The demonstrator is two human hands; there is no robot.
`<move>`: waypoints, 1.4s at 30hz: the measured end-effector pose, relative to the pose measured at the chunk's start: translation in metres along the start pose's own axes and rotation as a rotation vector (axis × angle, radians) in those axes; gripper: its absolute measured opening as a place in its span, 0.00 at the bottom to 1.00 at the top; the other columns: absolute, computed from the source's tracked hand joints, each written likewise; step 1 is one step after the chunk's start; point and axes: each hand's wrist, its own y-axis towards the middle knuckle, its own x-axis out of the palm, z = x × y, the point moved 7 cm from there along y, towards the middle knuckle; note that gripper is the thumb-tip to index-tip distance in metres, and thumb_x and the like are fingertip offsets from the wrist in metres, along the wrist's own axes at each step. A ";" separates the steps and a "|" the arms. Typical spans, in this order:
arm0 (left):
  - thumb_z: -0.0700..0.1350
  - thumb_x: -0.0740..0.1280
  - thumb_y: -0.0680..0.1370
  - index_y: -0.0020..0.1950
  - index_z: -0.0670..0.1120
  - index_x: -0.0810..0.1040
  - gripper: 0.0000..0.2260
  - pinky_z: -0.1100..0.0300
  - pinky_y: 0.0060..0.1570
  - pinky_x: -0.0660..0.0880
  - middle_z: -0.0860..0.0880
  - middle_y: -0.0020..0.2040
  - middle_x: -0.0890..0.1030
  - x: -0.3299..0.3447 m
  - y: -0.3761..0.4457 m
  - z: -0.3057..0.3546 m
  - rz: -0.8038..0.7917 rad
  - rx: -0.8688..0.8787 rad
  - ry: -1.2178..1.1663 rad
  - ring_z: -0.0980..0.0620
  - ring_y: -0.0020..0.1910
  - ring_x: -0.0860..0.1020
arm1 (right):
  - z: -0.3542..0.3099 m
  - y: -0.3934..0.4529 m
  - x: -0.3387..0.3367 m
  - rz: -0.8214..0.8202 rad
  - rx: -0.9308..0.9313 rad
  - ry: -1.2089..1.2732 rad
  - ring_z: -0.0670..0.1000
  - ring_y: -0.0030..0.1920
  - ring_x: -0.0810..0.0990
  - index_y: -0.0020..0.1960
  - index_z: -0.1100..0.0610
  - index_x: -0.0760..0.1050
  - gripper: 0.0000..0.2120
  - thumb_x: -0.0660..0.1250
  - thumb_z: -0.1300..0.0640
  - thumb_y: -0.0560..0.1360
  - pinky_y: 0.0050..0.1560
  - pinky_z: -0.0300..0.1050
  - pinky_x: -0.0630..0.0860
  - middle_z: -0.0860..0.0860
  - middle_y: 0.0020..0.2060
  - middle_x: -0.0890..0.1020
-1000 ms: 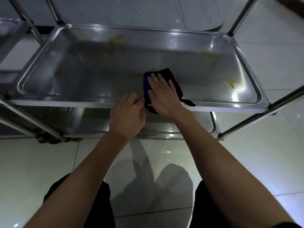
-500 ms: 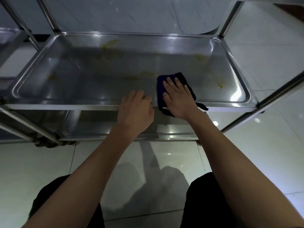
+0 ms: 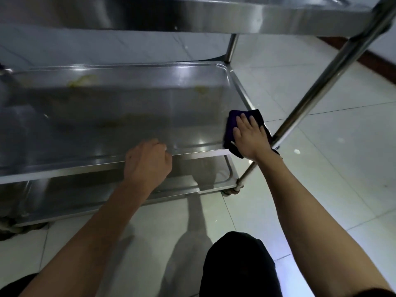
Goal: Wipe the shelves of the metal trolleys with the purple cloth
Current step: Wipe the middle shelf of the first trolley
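Right hand flat, fingers straight, pressing purple cloth at right frame on steel trolley shelf; left hand curled over its front rim.

Cloth at shelf's right front corner, under right hand.

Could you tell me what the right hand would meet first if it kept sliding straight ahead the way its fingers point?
Probably the raised right rim of the middle shelf; the right hand presses the purple cloth beside it.

No text, label, brand, number or sign can be read anywhere here.
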 end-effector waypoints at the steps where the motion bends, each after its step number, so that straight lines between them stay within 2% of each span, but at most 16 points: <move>1: 0.47 0.60 0.78 0.46 0.46 0.83 0.13 0.54 0.42 0.71 0.48 0.46 0.80 -0.001 0.001 0.002 0.005 -0.002 0.016 0.45 0.45 0.79 | 0.007 0.001 -0.002 -0.010 0.017 -0.020 0.56 0.81 0.46 0.82 0.56 0.51 0.26 0.46 0.50 0.85 0.78 0.63 0.49 0.52 0.82 0.50; 6: 0.46 0.61 0.77 0.41 0.46 0.82 0.11 0.56 0.39 0.64 0.50 0.41 0.78 -0.003 0.003 0.001 0.018 0.009 0.042 0.49 0.37 0.71 | 0.009 0.003 0.000 -0.010 0.023 -0.032 0.56 0.81 0.45 0.82 0.54 0.49 0.28 0.49 0.49 0.84 0.78 0.63 0.48 0.51 0.82 0.49; 8: 0.46 0.61 0.77 0.42 0.47 0.82 0.10 0.56 0.39 0.63 0.51 0.43 0.79 -0.001 0.000 -0.003 0.027 0.011 0.039 0.49 0.39 0.72 | 0.007 0.005 0.003 -0.028 0.026 -0.029 0.56 0.81 0.43 0.82 0.53 0.48 0.28 0.49 0.49 0.84 0.78 0.65 0.46 0.50 0.82 0.47; 11: 0.47 0.62 0.77 0.47 0.48 0.83 0.10 0.56 0.41 0.64 0.51 0.47 0.80 0.001 -0.003 -0.003 0.029 0.029 0.015 0.47 0.47 0.77 | 0.005 0.008 0.004 -0.067 0.023 -0.041 0.55 0.81 0.41 0.82 0.52 0.47 0.29 0.50 0.48 0.84 0.77 0.66 0.44 0.48 0.82 0.45; 14: 0.47 0.62 0.78 0.51 0.50 0.83 0.10 0.56 0.41 0.69 0.52 0.49 0.79 0.003 -0.007 -0.008 0.011 0.059 -0.009 0.48 0.49 0.78 | -0.023 0.013 0.013 -0.120 -0.054 -0.108 0.56 0.81 0.38 0.82 0.52 0.50 0.29 0.52 0.46 0.84 0.77 0.67 0.44 0.48 0.82 0.42; 16: 0.47 0.63 0.78 0.57 0.50 0.83 0.12 0.53 0.46 0.75 0.52 0.53 0.80 0.001 -0.011 -0.008 0.008 0.100 -0.072 0.48 0.52 0.79 | -0.053 0.015 0.020 -0.159 -0.122 -0.146 0.56 0.80 0.36 0.82 0.53 0.52 0.29 0.53 0.46 0.84 0.77 0.68 0.44 0.48 0.82 0.41; 18: 0.48 0.65 0.78 0.62 0.49 0.82 0.14 0.50 0.54 0.77 0.52 0.58 0.81 -0.003 -0.016 -0.011 -0.004 0.178 -0.111 0.47 0.56 0.79 | -0.087 0.018 0.029 -0.178 -0.198 -0.173 0.57 0.80 0.35 0.81 0.55 0.53 0.29 0.53 0.46 0.84 0.77 0.69 0.44 0.49 0.82 0.41; 21: 0.47 0.67 0.78 0.60 0.47 0.83 0.13 0.48 0.58 0.75 0.48 0.59 0.82 -0.016 -0.017 -0.048 0.044 0.184 -0.069 0.45 0.57 0.79 | -0.132 0.019 0.038 -0.169 -0.232 -0.148 0.57 0.80 0.35 0.82 0.54 0.49 0.29 0.51 0.46 0.85 0.77 0.68 0.42 0.50 0.82 0.40; 23: 0.47 0.66 0.78 0.56 0.45 0.84 0.12 0.46 0.56 0.75 0.45 0.56 0.82 -0.026 -0.020 -0.091 0.114 0.082 0.008 0.42 0.56 0.78 | -0.156 0.019 0.043 -0.160 -0.223 -0.113 0.57 0.80 0.35 0.82 0.52 0.46 0.30 0.51 0.45 0.85 0.77 0.68 0.42 0.49 0.82 0.40; 25: 0.47 0.66 0.78 0.54 0.45 0.85 0.10 0.47 0.53 0.75 0.45 0.53 0.82 -0.033 -0.028 -0.118 0.160 0.020 0.042 0.42 0.51 0.79 | -0.182 0.020 0.050 -0.155 -0.268 -0.135 0.58 0.80 0.36 0.82 0.52 0.48 0.29 0.51 0.45 0.85 0.76 0.68 0.42 0.50 0.82 0.41; 29: 0.45 0.68 0.78 0.53 0.45 0.86 0.08 0.49 0.48 0.78 0.46 0.50 0.83 -0.036 -0.039 -0.125 0.179 0.036 -0.021 0.42 0.46 0.81 | -0.238 0.027 0.067 -0.134 -0.331 -0.089 0.56 0.80 0.38 0.82 0.51 0.43 0.30 0.50 0.45 0.84 0.76 0.67 0.43 0.49 0.82 0.42; 34: 0.44 0.69 0.77 0.57 0.45 0.85 0.10 0.53 0.44 0.76 0.47 0.49 0.83 -0.033 -0.043 -0.131 0.194 0.065 -0.013 0.44 0.45 0.81 | -0.312 0.033 0.081 -0.173 -0.514 -0.051 0.53 0.81 0.38 0.82 0.48 0.42 0.29 0.47 0.43 0.84 0.77 0.66 0.42 0.45 0.82 0.42; 42: 0.50 0.67 0.77 0.54 0.49 0.85 0.11 0.54 0.47 0.74 0.51 0.48 0.81 -0.029 -0.044 -0.129 0.215 -0.002 -0.007 0.47 0.45 0.79 | -0.298 0.033 0.079 -0.097 -0.506 0.023 0.51 0.81 0.41 0.82 0.49 0.47 0.28 0.45 0.45 0.84 0.77 0.62 0.43 0.46 0.82 0.46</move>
